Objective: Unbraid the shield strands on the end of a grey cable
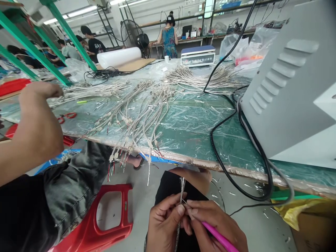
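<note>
My left hand (165, 224) pinches a thin braided grey cable (182, 189) that runs upright over my black-clad knee, below the table edge. My right hand (215, 224) grips a pink-handled tool (219, 238) and touches the same cable right next to my left fingertips. Both hands are close together at the bottom centre. A co-worker's arm (34, 129) reaches in from the left toward a bundle of cables on the table.
Several bundles of grey cables (136, 112) lie on the plastic-covered green table (194, 129), some hanging over its edge. A grey machine (294, 91) with black cords (223, 154) stands at right. A red stool (105, 213) is at lower left. People work at the far benches.
</note>
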### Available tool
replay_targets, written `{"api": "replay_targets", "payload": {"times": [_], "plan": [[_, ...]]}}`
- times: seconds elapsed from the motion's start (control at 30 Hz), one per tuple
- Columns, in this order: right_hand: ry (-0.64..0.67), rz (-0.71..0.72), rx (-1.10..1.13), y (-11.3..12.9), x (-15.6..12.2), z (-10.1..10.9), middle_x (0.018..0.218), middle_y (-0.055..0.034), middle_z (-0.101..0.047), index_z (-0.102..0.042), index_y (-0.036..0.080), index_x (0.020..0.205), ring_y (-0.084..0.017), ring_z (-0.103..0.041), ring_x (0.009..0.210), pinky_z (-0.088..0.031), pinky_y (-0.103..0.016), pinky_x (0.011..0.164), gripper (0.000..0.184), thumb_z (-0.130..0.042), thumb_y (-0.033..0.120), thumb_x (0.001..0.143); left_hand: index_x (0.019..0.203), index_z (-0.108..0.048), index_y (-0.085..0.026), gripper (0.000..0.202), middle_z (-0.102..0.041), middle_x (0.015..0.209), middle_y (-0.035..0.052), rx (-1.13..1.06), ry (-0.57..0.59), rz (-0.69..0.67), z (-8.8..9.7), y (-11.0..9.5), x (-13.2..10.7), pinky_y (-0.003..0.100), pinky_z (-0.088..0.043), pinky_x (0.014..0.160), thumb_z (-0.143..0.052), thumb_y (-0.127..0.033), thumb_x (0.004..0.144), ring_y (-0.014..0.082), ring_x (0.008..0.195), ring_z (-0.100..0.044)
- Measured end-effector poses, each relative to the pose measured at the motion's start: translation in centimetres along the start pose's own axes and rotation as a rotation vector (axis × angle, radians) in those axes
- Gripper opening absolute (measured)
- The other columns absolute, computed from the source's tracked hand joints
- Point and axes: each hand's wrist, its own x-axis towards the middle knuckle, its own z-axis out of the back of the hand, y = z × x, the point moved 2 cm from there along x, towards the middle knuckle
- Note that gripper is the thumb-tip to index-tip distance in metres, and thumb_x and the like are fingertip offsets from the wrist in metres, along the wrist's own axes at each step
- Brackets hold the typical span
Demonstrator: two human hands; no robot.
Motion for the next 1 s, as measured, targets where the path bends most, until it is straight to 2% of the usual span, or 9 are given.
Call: {"api": "replay_targets", "payload": {"times": [0.1, 0.23, 0.5, 0.63, 0.83, 0.93, 1.0], "plan": [[-0.029, 0.007, 0.016, -0.1, 0.0, -0.3, 0.084, -0.0017, -0.078, -0.069, 0.024, 0.09, -0.014, -0.076, 0.076, -0.061, -0.022, 0.067, 0.015, -0.063, 0.011, 0.088, 0.085, -0.084, -0.022, 0.022, -0.066, 0.045, 0.001, 0.012, 0.03, -0.011, 0.0, 0.0, 0.1, 0.018, -0.043, 0.044, -0.089, -0.032, 0.066, 0.0083, 0.037, -0.054], [-0.057, 0.009, 0.01, 0.1, 0.4, -0.5, 0.084, -0.0014, -0.079, -0.071, 0.025, 0.09, -0.014, -0.077, 0.074, -0.061, -0.021, 0.064, 0.015, -0.065, 0.012, 0.087, 0.085, -0.084, -0.022, 0.022, -0.066, 0.046, 0.0009, -0.003, -0.022, -0.004, -0.1, -0.1, -0.1, 0.018, -0.043, 0.044, -0.09, -0.03, 0.065, 0.0088, 0.038, -0.055], [-0.013, 0.039, -0.041, -0.4, 0.9, -0.4, 0.092, -0.0011, -0.079, -0.07, 0.025, 0.094, -0.013, -0.077, 0.082, -0.062, -0.018, 0.069, 0.015, -0.066, 0.011, 0.087, 0.087, -0.084, -0.022, 0.022, -0.065, 0.048, 0.0, -0.002, 0.017, -0.016, -0.1, 0.0, -0.1, 0.018, -0.045, 0.045, -0.088, -0.031, 0.067, 0.0084, 0.039, -0.056], [-0.047, 0.091, -0.045, -1.0, 1.9, -0.4, 0.09, -0.0014, -0.078, -0.069, 0.023, 0.091, -0.013, -0.077, 0.077, -0.063, -0.017, 0.065, 0.015, -0.065, 0.009, 0.086, 0.089, -0.083, -0.022, 0.026, -0.069, 0.057, 0.0, 0.017, 0.016, -0.027, 0.1, 0.2, -0.2, 0.016, -0.044, 0.044, -0.089, -0.031, 0.066, 0.0079, 0.041, -0.059], [-0.022, 0.044, -0.006, -1.6, 3.2, -1.0, 0.09, -0.0021, -0.076, -0.068, 0.023, 0.093, -0.011, -0.074, 0.069, -0.063, -0.018, 0.06, 0.021, -0.058, 0.005, 0.088, 0.086, -0.083, -0.023, 0.028, -0.071, 0.062, -0.0013, -0.008, -0.03, -0.003, -0.2, 0.0, -0.1, 0.033, -0.061, 0.057, -0.092, -0.031, 0.061, 0.0084, 0.039, -0.059], [-0.031, 0.06, 0.006, -2.1, 3.6, -1.1, 0.088, -0.0013, -0.075, -0.068, 0.022, 0.093, -0.012, -0.075, 0.075, -0.063, -0.018, 0.066, 0.023, -0.058, 0.002, 0.086, 0.086, -0.083, -0.022, 0.029, -0.072, 0.062, -0.001, -0.01, -0.038, 0.001, -0.4, -0.1, 0.0, 0.032, -0.063, 0.058, -0.092, -0.032, 0.061, 0.0077, 0.039, -0.059], [-0.082, 0.053, 0.004, -2.4, 4.2, -0.8, 0.089, -0.0014, -0.074, -0.069, 0.022, 0.092, -0.012, -0.074, 0.076, -0.063, -0.019, 0.068, 0.023, -0.059, 0.002, 0.086, 0.084, -0.083, -0.021, 0.028, -0.07, 0.059, -0.0016, -0.015, -0.038, 0.006, -0.4, -0.1, -0.2, 0.032, -0.063, 0.059, -0.093, -0.032, 0.06, 0.0069, 0.038, -0.058]]}}
